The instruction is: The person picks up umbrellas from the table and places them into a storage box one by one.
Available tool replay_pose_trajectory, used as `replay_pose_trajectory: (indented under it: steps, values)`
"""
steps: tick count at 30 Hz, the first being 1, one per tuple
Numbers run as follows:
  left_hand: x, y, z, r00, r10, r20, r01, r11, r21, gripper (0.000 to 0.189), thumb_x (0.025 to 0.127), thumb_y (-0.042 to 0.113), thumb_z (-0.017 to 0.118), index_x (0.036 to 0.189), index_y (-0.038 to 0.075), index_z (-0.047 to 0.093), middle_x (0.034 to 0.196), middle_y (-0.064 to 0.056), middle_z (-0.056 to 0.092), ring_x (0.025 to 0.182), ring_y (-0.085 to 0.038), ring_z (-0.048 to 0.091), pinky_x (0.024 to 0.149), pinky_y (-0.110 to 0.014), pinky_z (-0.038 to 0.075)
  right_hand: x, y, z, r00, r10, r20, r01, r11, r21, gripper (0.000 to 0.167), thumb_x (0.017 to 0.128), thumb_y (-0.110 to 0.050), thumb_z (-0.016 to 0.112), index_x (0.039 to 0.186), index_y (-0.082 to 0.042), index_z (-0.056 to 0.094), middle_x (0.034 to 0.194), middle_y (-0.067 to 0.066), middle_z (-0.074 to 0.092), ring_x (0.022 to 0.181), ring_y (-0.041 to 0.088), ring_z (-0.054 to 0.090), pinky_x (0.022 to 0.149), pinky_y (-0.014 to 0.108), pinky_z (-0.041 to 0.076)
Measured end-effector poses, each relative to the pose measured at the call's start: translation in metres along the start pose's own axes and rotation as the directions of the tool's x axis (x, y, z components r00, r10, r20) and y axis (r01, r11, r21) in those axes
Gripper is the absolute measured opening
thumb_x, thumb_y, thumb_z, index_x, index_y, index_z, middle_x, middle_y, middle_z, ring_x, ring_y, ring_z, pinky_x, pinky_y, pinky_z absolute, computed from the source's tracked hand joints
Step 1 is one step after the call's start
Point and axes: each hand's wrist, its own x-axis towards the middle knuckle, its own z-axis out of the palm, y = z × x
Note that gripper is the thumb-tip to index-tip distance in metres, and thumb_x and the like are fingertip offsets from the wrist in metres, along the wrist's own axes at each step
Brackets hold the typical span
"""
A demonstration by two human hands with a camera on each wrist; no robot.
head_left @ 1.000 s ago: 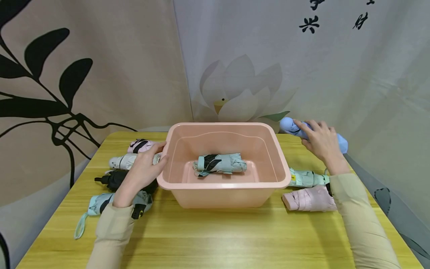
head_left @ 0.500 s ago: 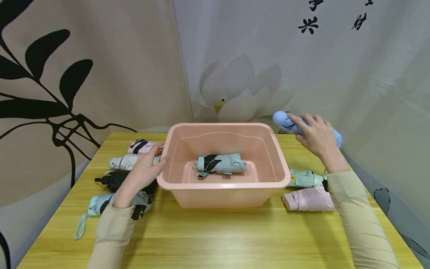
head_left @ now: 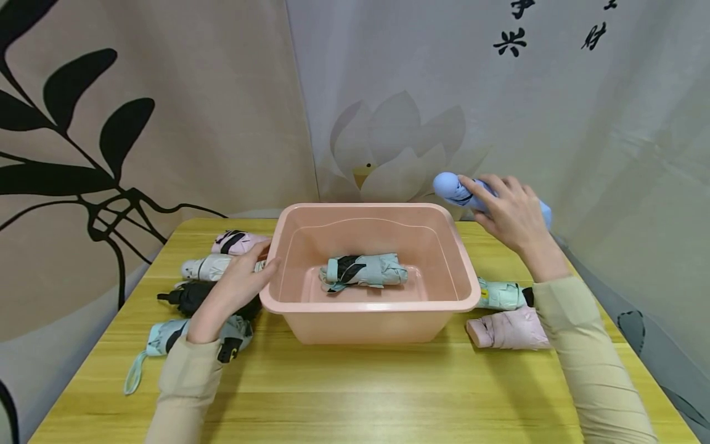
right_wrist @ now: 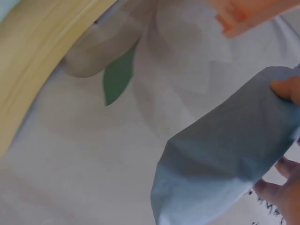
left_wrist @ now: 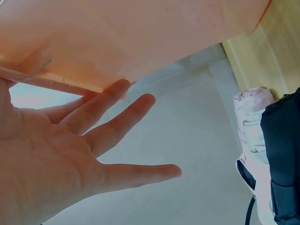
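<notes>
Our right hand (head_left: 513,216) grips a pale-blue umbrella (right_wrist: 215,150), furled smooth with a round knob (head_left: 445,185) and thin dark marks (head_left: 461,201) beside it, raised at two o'clock from the pink tub (head_left: 370,306); our left hand (head_left: 241,280) touches the tub at nine o'clock, fingers loosely spread.

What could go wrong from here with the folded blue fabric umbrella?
The right hand holds the folded blue fabric umbrella raised, so a slip might drop it. Carried across low, it might catch the pink plastic basin. The left hand touches the basin's rim with spread fingers, so a bump might shift the basin.
</notes>
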Motion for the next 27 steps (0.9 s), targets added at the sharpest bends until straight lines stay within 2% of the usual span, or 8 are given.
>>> replay_pose_trajectory:
  steps: [6, 14, 23, 27]
  values:
    - [0.0, 0.001, 0.0, 1.0, -0.004, -0.01, 0.004, 1.0, 0.001, 0.06, 0.099, 0.036, 0.045, 0.149, 0.009, 0.028, 0.146, -0.022, 0.041, 0.134, -0.04, 0.039, 0.105, -0.059, 0.037, 0.017, -0.013, -0.007, 1.0, -0.024, 0.005, 0.023, 0.998, 0.052, 0.061, 0.076, -0.013, 0.076, 0.133, -0.02, 0.053, 0.116, 0.016, 0.06, 0.094, 0.042, 0.056, 0.066, 0.056, 0.049]
    - [0.001, 0.0, 0.001, 1.0, 0.003, -0.017, -0.004, 1.0, -0.016, 0.059, 0.099, 0.033, 0.046, 0.148, 0.007, 0.029, 0.145, -0.023, 0.042, 0.133, -0.04, 0.041, 0.105, -0.058, 0.038, 0.038, -0.027, -0.01, 0.994, -0.106, 0.017, 0.105, 0.992, 0.075, 0.061, 0.078, -0.013, 0.075, 0.134, -0.019, 0.053, 0.117, 0.016, 0.06, 0.094, 0.041, 0.058, 0.062, 0.051, 0.051]
    - [0.002, 0.0, 0.002, 1.0, 0.018, -0.024, -0.019, 0.999, -0.029, 0.059, 0.098, 0.031, 0.047, 0.148, 0.004, 0.029, 0.141, -0.024, 0.046, 0.128, -0.039, 0.047, 0.103, -0.056, 0.042, 0.055, -0.041, -0.013, 0.985, -0.164, 0.051, 0.159, 0.983, 0.092, 0.063, 0.079, -0.013, 0.074, 0.136, -0.019, 0.049, 0.119, 0.015, 0.059, 0.099, 0.038, 0.058, 0.07, 0.052, 0.053]
    - [0.001, 0.001, 0.003, 0.999, 0.022, -0.028, -0.023, 0.999, -0.037, 0.058, 0.098, 0.028, 0.048, 0.147, 0.003, 0.03, 0.14, -0.025, 0.047, 0.126, -0.039, 0.049, 0.102, -0.055, 0.043, 0.061, -0.047, -0.015, 0.981, -0.189, 0.053, 0.183, 0.979, 0.093, 0.063, 0.079, -0.016, 0.075, 0.136, -0.019, 0.049, 0.12, 0.015, 0.059, 0.098, 0.037, 0.059, 0.069, 0.051, 0.053]
